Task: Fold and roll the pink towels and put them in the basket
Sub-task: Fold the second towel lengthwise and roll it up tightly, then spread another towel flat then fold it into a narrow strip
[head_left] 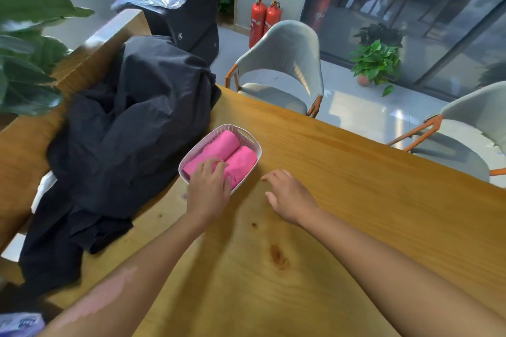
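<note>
— While I've got the head view up, where are the pink towels (pixel 226 152)?

— Centre of the frame, both rolled and lying side by side in the white basket (pixel 247 137), which sits on the wooden bench (pixel 342 200). I see the two rolls touching along their length, running from lower left to upper right.

— And the hands?

— From my seat the left hand (pixel 209 186) reaches over the basket's near rim, its fingers slightly curved and resting on the near ends of the rolls. I can't see them curl round the cloth; they look loosely spread on top of it. The right hand (pixel 290 197) is just right of the basket, palm down over the bench, fingers relaxed and a little apart, holding nothing. Whether its fingertips touch the wood I cannot tell.

— What else is on your screen?

— A heap of dark clothing (pixel 123 131) lies on the bench left of the basket, right against it. Two grey chairs (pixel 287 63) stand beyond the bench's far edge, two red fire extinguishers (pixel 264 20) at upper centre, a potted plant (pixel 376 63) on the floor at upper right, and big green leaves (pixel 24 35) at the left edge
</note>
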### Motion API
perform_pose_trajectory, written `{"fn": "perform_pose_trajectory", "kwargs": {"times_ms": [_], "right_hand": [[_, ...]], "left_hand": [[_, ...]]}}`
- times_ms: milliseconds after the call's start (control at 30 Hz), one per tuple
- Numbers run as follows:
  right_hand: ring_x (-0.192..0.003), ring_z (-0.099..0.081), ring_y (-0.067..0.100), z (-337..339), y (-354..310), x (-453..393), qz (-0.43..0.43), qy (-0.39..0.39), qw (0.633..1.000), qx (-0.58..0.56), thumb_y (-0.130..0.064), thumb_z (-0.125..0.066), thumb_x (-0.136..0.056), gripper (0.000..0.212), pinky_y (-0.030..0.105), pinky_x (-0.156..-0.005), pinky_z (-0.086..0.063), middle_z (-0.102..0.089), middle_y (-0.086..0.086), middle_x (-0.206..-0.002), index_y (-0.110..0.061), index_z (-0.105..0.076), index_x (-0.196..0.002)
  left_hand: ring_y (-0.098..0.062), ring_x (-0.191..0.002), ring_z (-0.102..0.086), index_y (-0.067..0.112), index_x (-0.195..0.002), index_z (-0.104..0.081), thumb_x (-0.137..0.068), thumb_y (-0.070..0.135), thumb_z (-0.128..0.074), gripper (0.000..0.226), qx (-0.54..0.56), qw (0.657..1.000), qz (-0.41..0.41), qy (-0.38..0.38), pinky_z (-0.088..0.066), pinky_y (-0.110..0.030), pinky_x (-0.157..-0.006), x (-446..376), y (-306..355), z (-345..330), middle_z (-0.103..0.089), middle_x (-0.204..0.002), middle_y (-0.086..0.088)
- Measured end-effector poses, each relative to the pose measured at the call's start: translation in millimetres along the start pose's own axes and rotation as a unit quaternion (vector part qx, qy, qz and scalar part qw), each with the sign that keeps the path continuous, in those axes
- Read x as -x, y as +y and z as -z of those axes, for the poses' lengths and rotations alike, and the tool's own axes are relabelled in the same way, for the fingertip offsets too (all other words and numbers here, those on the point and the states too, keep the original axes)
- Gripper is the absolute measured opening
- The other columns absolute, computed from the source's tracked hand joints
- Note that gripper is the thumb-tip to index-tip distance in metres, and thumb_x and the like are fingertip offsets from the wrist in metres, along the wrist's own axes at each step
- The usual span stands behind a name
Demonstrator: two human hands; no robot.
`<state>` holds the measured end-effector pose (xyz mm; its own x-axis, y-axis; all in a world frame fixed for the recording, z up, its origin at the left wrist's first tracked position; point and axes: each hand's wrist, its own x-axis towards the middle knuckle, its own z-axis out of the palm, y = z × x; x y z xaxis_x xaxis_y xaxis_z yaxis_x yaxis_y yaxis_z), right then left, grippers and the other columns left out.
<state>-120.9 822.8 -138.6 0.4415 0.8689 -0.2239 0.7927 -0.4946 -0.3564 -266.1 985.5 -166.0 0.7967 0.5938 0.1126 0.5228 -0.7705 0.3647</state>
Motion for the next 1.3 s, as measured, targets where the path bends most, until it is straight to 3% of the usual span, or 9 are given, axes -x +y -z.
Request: {"fn": "perform_pose_trajectory", "kwargs": {"times_ms": [200,333,633,833,967,1100,1300], "right_hand": [[-0.128,-0.046,0.02,3.3,35.1,67.8,-0.07,-0.003,0.997,-0.04,-0.025,-0.053,-0.101,0.038,0.038,-0.102,-0.044,-0.051,-0.004,-0.138,-0.024,-0.05,-0.138],[-0.123,-0.053,0.016,7.8,62.1,110.0,-0.12,0.016,0.99,-0.07,-0.029,-0.051,-0.102,0.036,0.037,-0.096,-0.049,-0.053,-0.007,-0.136,-0.026,-0.05,-0.138],[-0.096,-0.06,0.008,34.3,130.6,214.5,-0.208,0.095,0.964,-0.135,-0.027,-0.053,-0.1,0.029,0.033,-0.084,-0.053,-0.06,-0.012,-0.12,-0.029,-0.056,-0.129],[-0.092,-0.062,0.008,53.5,194.3,293.2,-0.266,0.139,0.942,-0.152,-0.031,-0.052,-0.1,0.025,0.035,-0.079,-0.054,-0.062,-0.014,-0.112,-0.03,-0.059,-0.124],[-0.091,-0.064,0.012,60.2,250.7,353.5,-0.312,0.183,0.919,-0.155,-0.041,-0.049,-0.1,0.02,0.036,-0.076,-0.055,-0.066,-0.013,-0.105,-0.032,-0.062,-0.112],[-0.085,-0.064,0.014,66.0,309.5,416.5,-0.339,0.23,0.895,-0.174,-0.058,-0.043,-0.099,0.03,0.035,-0.071,-0.053,-0.064,-0.014,-0.099,-0.032,-0.06,-0.101],[-0.084,-0.063,0.017,79.7,403.6,513.2,-0.351,0.244,0.886,-0.178,-0.055,-0.043,-0.1,0.03,0.034,-0.071,-0.051,-0.064,-0.012,-0.097,-0.03,-0.059,-0.101]], "left_hand": [[-0.031,-0.102,-0.053,0.009,-0.115,-0.066,-0.094,0.018,-0.06,0.023,0.087,0.996,0.005,-0.019,-0.045,-0.046,-0.089,30.2,58.5,0.5,-0.064,-0.113,-0.008],[-0.029,-0.103,-0.056,0.011,-0.11,-0.068,-0.097,0.018,-0.057,0.019,0.104,0.992,-0.039,-0.055,-0.046,-0.043,-0.089,43.5,95.3,-5.4,-0.067,-0.109,-0.004],[-0.018,-0.097,-0.061,0.021,-0.11,-0.064,-0.101,0.028,-0.05,0.019,0.145,0.973,-0.116,-0.135,-0.052,-0.038,-0.079,60.2,210.7,-22.1,-0.069,-0.104,0.006],[-0.015,-0.084,-0.064,0.021,-0.106,-0.065,-0.102,0.029,-0.05,0.018,0.151,0.957,-0.161,-0.188,-0.054,-0.033,-0.068,72.9,315.9,-35.1,-0.07,-0.1,0.006],[-0.011,-0.077,-0.063,0.027,-0.097,-0.063,-0.101,0.03,-0.05,0.013,0.16,0.947,-0.178,-0.214,-0.047,-0.024,-0.058,91.4,401.1,-54.8,-0.067,-0.094,0.012],[-0.013,-0.078,-0.065,0.031,-0.093,-0.063,-0.098,0.029,-0.051,0.013,0.182,0.945,-0.147,-0.228,-0.046,-0.026,-0.059,117.4,485.1,-78.9,-0.07,-0.093,0.014],[-0.022,-0.079,-0.069,0.025,-0.093,-0.065,-0.096,0.023,-0.052,0.013,0.226,0.93,-0.113,-0.268,-0.056,-0.041,-0.071,156.1,614.7,-119.3,-0.072,-0.09,0.009]]}}
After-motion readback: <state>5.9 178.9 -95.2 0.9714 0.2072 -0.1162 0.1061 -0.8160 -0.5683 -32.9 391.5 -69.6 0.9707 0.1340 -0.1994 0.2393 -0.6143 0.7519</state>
